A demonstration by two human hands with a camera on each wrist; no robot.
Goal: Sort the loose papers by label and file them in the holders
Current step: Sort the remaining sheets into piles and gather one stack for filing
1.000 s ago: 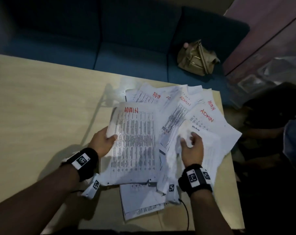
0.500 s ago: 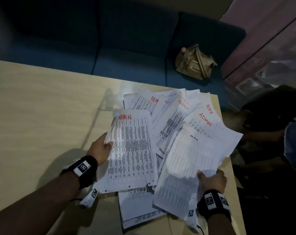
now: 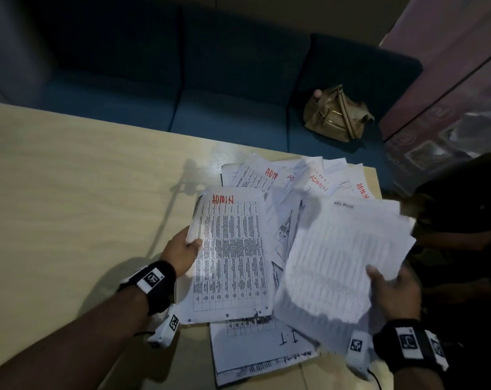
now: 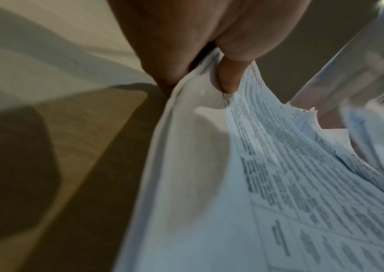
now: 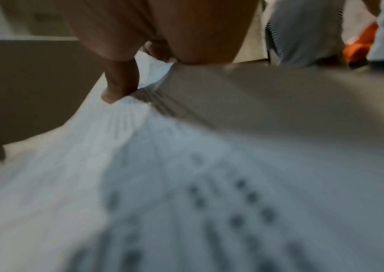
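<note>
My left hand (image 3: 186, 246) grips the left edge of a stack of printed sheets (image 3: 233, 257) whose top page is marked ADMIN in red; in the left wrist view the thumb (image 4: 229, 79) lies on top of that stack (image 4: 279, 174). My right hand (image 3: 390, 288) pinches the near right corner of a blurred sheaf of papers (image 3: 342, 257) held up off the table; its thumb (image 5: 121, 82) presses on the sheaf (image 5: 186, 184). More ADMIN-labelled papers (image 3: 317, 184) lie fanned out behind. No holders are in view.
The wooden table (image 3: 70, 192) stretches bare to the left. A sheet marked in black (image 3: 261, 350) lies at the near edge. A blue sofa (image 3: 210, 80) with a tan handbag (image 3: 337, 114) stands behind the table. Dark clutter sits right of the table.
My right hand has drawn back and to the right, lifting the sheaf of papers off the pile. The left hand kept its hold on the ADMIN stack.
</note>
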